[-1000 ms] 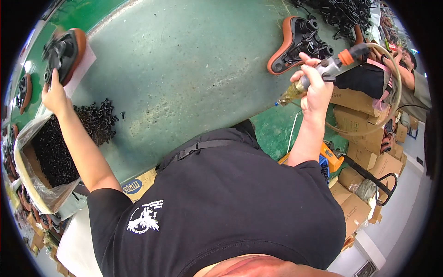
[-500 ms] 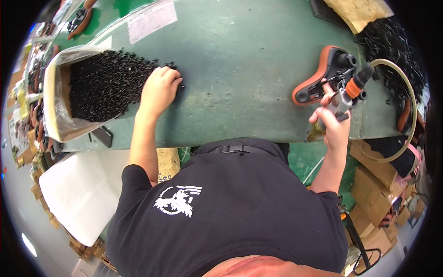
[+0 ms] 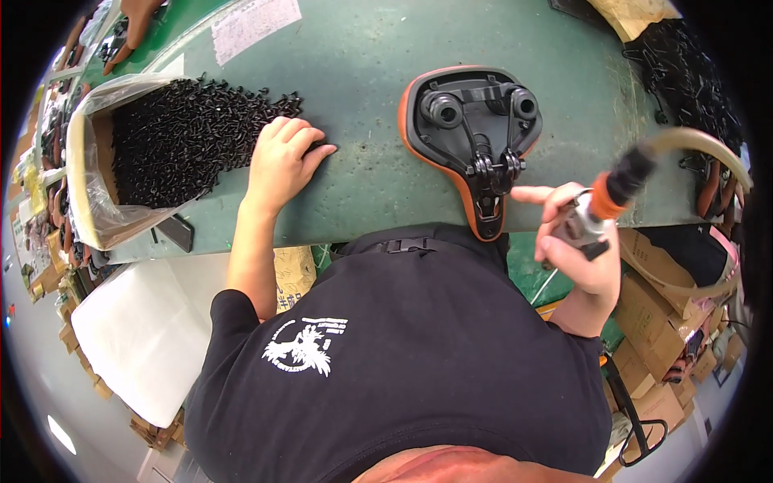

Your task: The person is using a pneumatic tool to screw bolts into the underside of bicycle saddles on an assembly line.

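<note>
A bicycle saddle (image 3: 443,149) lies underside up on the green bench, its nose toward me. Its rim is brown, and black springs and a clamp show on the underside. My right hand (image 3: 584,253) is wrapped round an air screwdriver (image 3: 578,225) with an orange ring and a hose. The index finger of that hand points out at the saddle's nose. At the near right edge of a heap of black screws (image 3: 181,145) rests my left hand (image 3: 282,161). Its fingers are curled down close to the thumb, and whatever is between them is hidden.
The screws spill from a plastic-lined box (image 3: 84,185) lying on its side. By it lies a dark phone-like slab (image 3: 175,232). A tangle of black metal parts (image 3: 676,72) lies far right, beside yellow wrapping (image 3: 632,16). The air hose (image 3: 708,145) arcs at the right. A paper sheet (image 3: 256,28) lies behind.
The saddle has come leftward and nearer, turning so its nose faces me. My right hand has moved slightly lower with the air screwdriver. My left hand has barely shifted beside the screws.
</note>
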A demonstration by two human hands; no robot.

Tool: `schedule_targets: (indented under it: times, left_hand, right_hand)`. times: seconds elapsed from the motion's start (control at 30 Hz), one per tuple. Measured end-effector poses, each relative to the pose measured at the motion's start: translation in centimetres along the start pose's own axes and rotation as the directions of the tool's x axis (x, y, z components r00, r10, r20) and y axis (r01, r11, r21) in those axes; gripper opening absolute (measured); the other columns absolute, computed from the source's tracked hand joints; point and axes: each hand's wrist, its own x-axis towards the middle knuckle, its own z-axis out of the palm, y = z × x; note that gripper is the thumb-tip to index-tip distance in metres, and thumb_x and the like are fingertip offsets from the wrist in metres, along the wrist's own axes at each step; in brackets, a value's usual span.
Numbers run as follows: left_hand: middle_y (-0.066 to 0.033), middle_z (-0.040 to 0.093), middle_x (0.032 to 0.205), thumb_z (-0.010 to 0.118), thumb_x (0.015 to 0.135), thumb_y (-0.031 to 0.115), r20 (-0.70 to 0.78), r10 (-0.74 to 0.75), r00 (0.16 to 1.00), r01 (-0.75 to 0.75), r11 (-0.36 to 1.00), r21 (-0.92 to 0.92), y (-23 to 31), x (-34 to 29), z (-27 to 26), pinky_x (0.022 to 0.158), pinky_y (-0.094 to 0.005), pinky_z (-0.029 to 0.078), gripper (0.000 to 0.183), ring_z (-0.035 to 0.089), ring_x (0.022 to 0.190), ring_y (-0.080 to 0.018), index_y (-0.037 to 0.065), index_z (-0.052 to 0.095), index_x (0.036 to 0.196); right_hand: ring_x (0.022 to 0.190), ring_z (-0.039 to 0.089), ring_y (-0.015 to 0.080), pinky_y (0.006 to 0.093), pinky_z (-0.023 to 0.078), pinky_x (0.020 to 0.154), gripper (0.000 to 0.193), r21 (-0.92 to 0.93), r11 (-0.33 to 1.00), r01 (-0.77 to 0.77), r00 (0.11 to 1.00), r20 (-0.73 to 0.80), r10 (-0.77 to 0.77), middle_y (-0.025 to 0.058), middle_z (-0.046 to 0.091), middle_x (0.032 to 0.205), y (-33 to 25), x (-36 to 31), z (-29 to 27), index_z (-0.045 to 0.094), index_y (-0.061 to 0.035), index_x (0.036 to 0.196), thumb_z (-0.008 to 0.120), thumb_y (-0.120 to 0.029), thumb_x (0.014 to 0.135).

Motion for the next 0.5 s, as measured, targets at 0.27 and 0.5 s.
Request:
schedule_targets:
  times: [0.27, 0.5]
  left_hand:
    - [-0.0072, 0.073, 0.103, 0.081, 0.091, 0.009, -0.116, -0.033, 0.993, 0.025, 0.997, -0.073, 2.9, 0.1, 1.2, 0.082, -0.0361, 0.055, 0.013, 0.068, 0.093, -0.0236, 0.003, 0.071, 0.095]
    - [-0.0134, 0.074, 0.102, 0.065, 0.106, 0.006, 0.273, -0.248, 0.929, 0.174, -0.356, -0.918, 11.6, 3.3, 2.8, 0.079, -0.0315, 0.058, 0.019, 0.069, 0.084, -0.0178, -0.002, 0.065, 0.124]
  right_hand:
    - [0.065, 0.064, 0.018, 0.0374, 0.056, 0.074, 0.033, 0.07, 0.813, 0.579, 0.813, 0.035, -0.582, 0.0442, 0.057, 0.137, -2.0, 0.8, -0.1, 0.051, -0.0054, 0.115, 0.064, -0.009, 0.085]
    - [0.073, 0.068, 0.0161, 0.0389, 0.056, 0.075, 0.031, 0.239, 0.541, 0.806, 0.516, 0.165, -0.841, 0.0141, 0.062, 0.123, -3.7, 3.4, 3.3, 0.053, -0.0129, 0.128, 0.062, -0.012, 0.098]
